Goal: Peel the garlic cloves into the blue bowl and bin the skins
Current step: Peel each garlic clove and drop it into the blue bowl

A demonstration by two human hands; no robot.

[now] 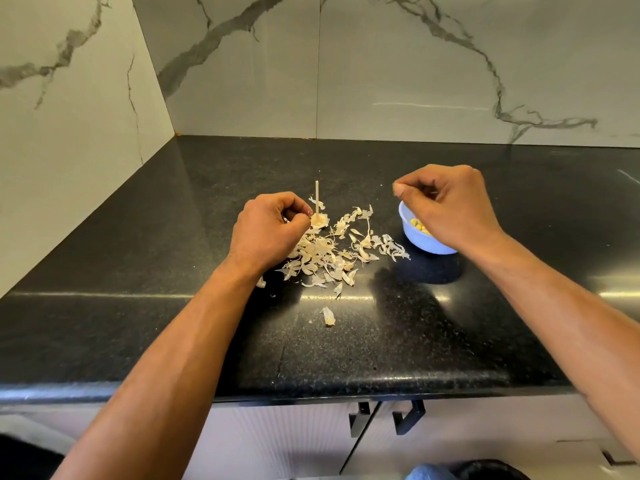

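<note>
Many papery skins heaped on desk beside bowl: feather-light, brittle, best pinched in bunches. Left hand curled at heap, contents unclear. Right hand curled over bowl of cloves.

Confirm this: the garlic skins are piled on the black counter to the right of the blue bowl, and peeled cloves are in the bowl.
One detail is wrong. In the head view the garlic skins lie on the black counter to the left of the blue bowl, not the right. Peeled cloves are indeed in the bowl.
</note>
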